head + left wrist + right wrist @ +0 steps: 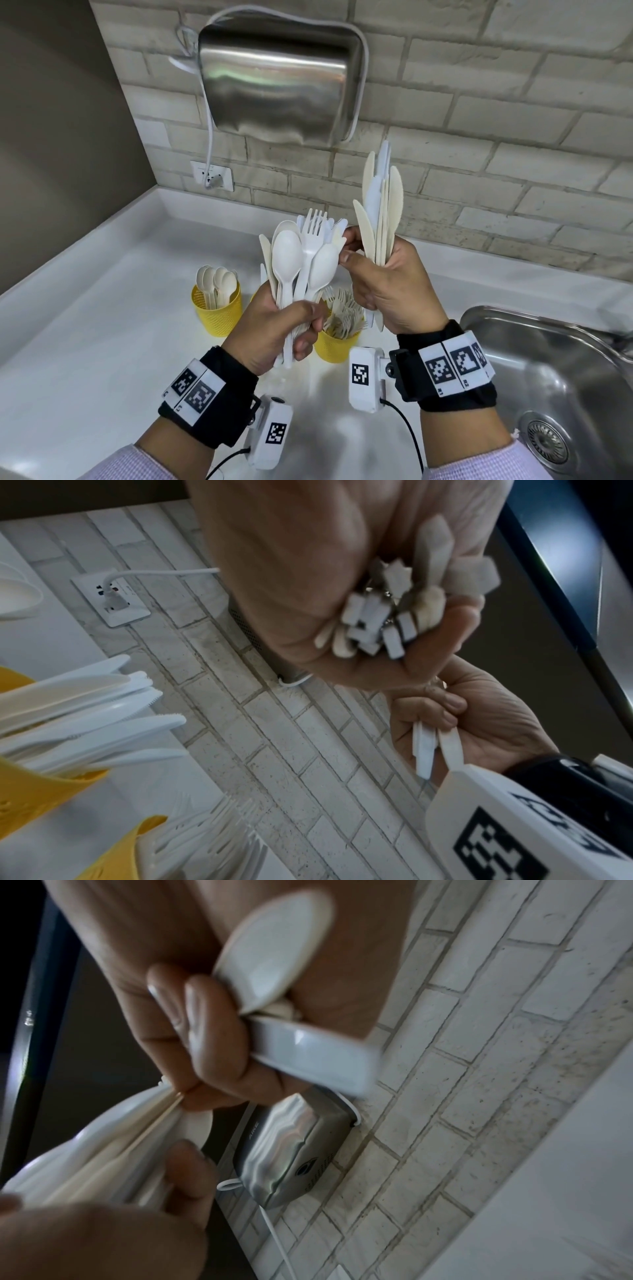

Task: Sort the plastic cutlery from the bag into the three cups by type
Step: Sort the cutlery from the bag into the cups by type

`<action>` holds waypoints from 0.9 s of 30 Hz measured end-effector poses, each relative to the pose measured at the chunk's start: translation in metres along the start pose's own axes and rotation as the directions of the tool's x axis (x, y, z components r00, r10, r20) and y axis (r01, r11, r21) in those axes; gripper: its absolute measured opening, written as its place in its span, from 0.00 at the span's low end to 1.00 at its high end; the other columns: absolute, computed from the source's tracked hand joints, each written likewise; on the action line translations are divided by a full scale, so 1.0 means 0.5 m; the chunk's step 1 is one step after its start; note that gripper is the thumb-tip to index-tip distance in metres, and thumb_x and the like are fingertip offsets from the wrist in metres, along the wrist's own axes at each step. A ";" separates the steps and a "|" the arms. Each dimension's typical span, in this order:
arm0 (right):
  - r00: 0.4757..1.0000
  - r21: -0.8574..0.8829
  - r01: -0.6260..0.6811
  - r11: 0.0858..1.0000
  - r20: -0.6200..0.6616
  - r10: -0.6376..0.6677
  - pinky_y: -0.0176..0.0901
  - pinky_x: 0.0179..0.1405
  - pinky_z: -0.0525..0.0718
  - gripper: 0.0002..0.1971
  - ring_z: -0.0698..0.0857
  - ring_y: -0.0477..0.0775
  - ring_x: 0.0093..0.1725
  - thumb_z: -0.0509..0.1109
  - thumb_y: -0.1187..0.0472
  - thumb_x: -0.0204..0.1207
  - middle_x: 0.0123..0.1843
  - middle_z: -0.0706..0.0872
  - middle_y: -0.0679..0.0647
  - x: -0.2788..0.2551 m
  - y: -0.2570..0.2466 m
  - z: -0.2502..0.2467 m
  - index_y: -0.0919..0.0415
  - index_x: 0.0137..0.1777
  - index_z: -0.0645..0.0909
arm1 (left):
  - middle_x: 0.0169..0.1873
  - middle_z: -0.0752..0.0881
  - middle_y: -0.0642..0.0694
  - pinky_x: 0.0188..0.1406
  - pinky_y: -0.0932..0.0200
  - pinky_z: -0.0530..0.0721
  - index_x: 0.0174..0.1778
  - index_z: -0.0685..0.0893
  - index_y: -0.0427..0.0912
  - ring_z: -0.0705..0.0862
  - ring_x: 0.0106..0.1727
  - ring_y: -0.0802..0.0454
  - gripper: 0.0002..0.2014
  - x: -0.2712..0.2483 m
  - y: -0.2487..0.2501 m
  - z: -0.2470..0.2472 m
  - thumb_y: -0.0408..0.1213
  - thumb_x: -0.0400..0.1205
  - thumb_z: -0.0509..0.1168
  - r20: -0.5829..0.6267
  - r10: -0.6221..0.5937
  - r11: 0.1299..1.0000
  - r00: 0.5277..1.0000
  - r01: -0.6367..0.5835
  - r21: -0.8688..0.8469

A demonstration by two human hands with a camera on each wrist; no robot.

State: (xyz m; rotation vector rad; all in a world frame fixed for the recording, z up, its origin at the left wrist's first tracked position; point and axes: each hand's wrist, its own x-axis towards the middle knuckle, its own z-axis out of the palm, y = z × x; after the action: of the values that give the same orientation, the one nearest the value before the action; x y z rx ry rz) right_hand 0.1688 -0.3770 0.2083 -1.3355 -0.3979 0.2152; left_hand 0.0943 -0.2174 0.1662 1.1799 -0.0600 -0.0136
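My left hand (291, 329) grips a mixed bundle of white and cream spoons, forks and knives (301, 260) by the handles; their ends (377, 623) stick out of the fist in the left wrist view. My right hand (380, 291) holds a bunch of knives (380, 212) upright in its palm, while its thumb and forefinger pinch a knife tip (339, 240) at the right edge of the mixed bundle. Below stand yellow cups: one with spoons (217, 308), one with forks (337, 342), and one with knives (37, 791) that is mostly hidden behind my left hand in the head view.
The cups stand on a white counter (102, 325). A steel sink (555, 377) lies at the right. A metal hand dryer (281, 85) hangs on the brick wall above, its cord running to a socket (212, 176). A dark wall closes the left side.
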 end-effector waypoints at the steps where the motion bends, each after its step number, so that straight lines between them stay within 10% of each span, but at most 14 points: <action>1: 1.000 0.009 -0.004 1.000 -0.015 0.004 0.36 0.20 0.58 0.10 0.63 0.47 0.16 0.68 0.76 0.82 0.26 0.75 0.53 0.001 0.000 0.004 0.60 0.48 0.82 | 0.28 0.76 0.33 0.22 0.61 0.69 0.36 0.85 0.39 0.66 0.17 0.49 0.06 0.000 0.001 0.000 0.33 0.65 0.71 -0.001 0.000 1.000 1.000 0.000 0.002; 7: 0.995 0.096 0.007 0.995 -0.096 0.002 0.34 0.20 0.61 0.11 0.59 0.50 0.18 0.63 0.71 0.86 0.30 0.59 0.63 0.007 0.001 0.013 0.57 0.45 0.78 | 0.29 0.77 0.34 0.21 0.61 0.68 0.34 0.85 0.43 0.66 0.17 0.50 0.02 -0.006 0.001 -0.001 0.35 0.66 0.70 0.018 -0.004 1.000 1.000 0.003 0.027; 15: 0.995 0.065 0.036 0.997 -0.101 -0.029 0.34 0.20 0.61 0.10 0.60 0.49 0.17 0.65 0.64 0.88 0.25 0.65 0.56 0.004 0.003 0.017 0.59 0.43 0.76 | 0.27 0.77 0.36 0.21 0.62 0.68 0.30 0.84 0.42 0.66 0.17 0.50 0.02 -0.008 0.001 0.001 0.31 0.66 0.68 0.004 -0.032 0.998 0.999 0.032 0.052; 21: 0.976 0.086 0.088 0.992 -0.205 -0.068 0.37 0.21 0.58 0.15 0.58 0.52 0.23 0.64 0.60 0.89 0.33 0.64 0.78 0.008 0.001 0.022 0.55 0.39 0.77 | 0.28 0.77 0.35 0.20 0.62 0.68 0.34 0.85 0.42 0.66 0.18 0.49 0.03 -0.008 -0.001 0.004 0.33 0.66 0.70 -0.006 -0.044 0.996 0.999 0.044 0.076; 27: 0.989 0.048 0.057 0.997 -0.141 -0.050 0.34 0.20 0.62 0.10 0.61 0.48 0.17 0.71 0.61 0.85 0.22 0.64 0.52 0.004 0.007 0.023 0.58 0.41 0.77 | 0.27 0.76 0.36 0.20 0.62 0.68 0.40 0.79 0.30 0.65 0.18 0.49 0.03 -0.005 -0.004 0.001 0.24 0.73 0.62 -0.049 -0.031 0.993 0.998 0.037 0.111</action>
State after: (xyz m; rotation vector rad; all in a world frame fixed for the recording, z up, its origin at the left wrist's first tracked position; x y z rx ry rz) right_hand 0.1665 -0.3651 0.2072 -1.2785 -0.3080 0.0859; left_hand 0.0916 -0.2187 0.1645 1.2931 0.0013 -0.0122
